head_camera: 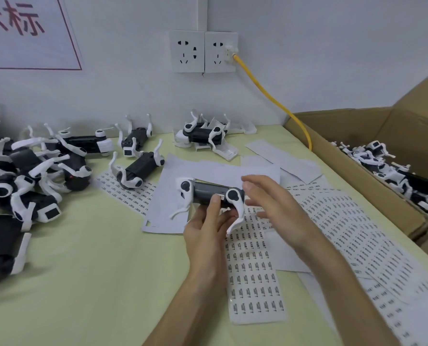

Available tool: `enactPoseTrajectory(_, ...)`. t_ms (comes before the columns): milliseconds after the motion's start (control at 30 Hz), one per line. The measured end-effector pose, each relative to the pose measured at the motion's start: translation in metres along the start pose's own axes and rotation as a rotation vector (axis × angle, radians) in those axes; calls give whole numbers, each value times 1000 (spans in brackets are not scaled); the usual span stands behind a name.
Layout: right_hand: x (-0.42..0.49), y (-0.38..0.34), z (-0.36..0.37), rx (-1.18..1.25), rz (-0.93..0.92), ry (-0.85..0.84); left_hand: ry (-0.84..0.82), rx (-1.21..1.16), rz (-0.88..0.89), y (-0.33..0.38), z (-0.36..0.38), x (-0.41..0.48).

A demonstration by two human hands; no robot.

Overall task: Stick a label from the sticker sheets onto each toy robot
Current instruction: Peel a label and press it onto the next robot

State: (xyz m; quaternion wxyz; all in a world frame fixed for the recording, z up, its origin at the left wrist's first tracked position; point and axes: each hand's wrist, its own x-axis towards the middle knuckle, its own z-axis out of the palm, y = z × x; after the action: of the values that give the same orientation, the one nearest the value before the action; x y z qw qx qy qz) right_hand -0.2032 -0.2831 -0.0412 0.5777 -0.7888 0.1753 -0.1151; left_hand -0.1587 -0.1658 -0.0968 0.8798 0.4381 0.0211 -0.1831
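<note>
A black-and-white toy robot (205, 192) lies on its side in my left hand (208, 226), which grips it from below with the thumb pressed on its body by a small white label. My right hand (270, 203) hovers at the robot's right end, fingers straight and relaxed, holding nothing I can see. Sticker sheets (255, 270) printed with rows of small labels lie under and to the right of my hands on the pale green table (95, 270).
A heap of toy robots (28, 176) fills the left side, with a few more (203, 133) by the back wall. An open cardboard box (387, 158) holding more robots stands at the right. A yellow cable (273, 98) runs from the wall socket. Blank backing sheets (282, 158) lie behind.
</note>
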Motion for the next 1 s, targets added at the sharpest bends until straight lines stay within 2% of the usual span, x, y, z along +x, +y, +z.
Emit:
enactPoseTrajectory(67, 13, -2, -7, -40, 3, -131, -37, 8, 14, 1, -1, 0)
enactPoseTrajectory(133, 22, 1, -10, -37, -42, -162, -73, 24, 40, 1, -2, 1)
enactPoseTrajectory(300, 26, 21, -3, 158, -140, -116, -80, 90, 90, 0, -3, 3)
enactPoseTrajectory(500, 27, 34, 8, 138, -249, -75, -31, 84, 68, -1, -4, 4)
enactPoseTrajectory(767, 24, 38, 10, 94, -268, -62, -39, 153, 79, -2, -7, 7)
enactPoseTrajectory(1000, 22, 40, 17, 139, -210, -103, -8, 206, 118, -3, -6, 6)
